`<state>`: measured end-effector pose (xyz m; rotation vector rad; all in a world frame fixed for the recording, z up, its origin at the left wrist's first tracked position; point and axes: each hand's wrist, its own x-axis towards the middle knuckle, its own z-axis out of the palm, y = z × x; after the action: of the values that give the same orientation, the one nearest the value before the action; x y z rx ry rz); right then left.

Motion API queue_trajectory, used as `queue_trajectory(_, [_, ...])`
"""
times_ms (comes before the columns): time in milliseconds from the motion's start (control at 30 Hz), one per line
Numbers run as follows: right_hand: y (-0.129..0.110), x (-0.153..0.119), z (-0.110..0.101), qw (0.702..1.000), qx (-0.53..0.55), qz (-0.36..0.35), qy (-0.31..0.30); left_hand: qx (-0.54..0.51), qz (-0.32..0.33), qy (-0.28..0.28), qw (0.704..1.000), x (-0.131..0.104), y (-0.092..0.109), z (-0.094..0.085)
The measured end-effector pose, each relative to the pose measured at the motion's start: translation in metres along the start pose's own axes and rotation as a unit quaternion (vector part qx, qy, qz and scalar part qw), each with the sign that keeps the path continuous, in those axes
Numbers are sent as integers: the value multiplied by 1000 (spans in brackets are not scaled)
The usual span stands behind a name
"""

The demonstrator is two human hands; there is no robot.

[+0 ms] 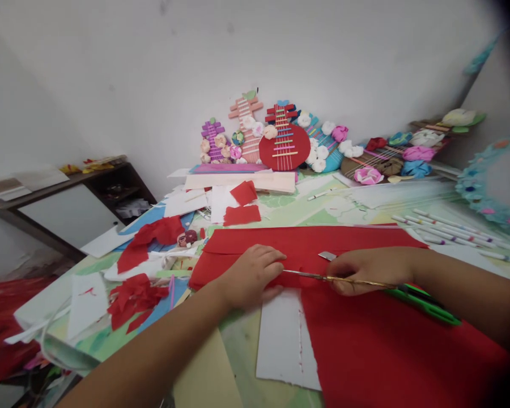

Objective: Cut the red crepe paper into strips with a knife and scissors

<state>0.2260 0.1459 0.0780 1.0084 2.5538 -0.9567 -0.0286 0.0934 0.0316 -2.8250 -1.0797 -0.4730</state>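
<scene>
A large red sheet covers the right front of the table, joined to or lying against a folded red strip across the middle. My left hand presses on the strip, fingers apart. In my right hand is a thin, gold-coloured metal tool, its point reaching toward my left fingers. A green-handled cutter also passes under that hand, its blade showing beyond the fingertips. Below the strip lies a white board with a stitched-looking line.
Red scraps litter the left side. Several marker pens lie at the right. Decorated instrument-shaped crafts lean against the back wall. A blue-rimmed clock stands far right; a cabinet is at left.
</scene>
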Motion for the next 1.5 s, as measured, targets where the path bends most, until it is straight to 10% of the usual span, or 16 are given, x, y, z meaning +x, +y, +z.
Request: queue_trajectory(1500, [-7,-12,-2,996,45,16,-70,49,-29,55,997,-5,6,1])
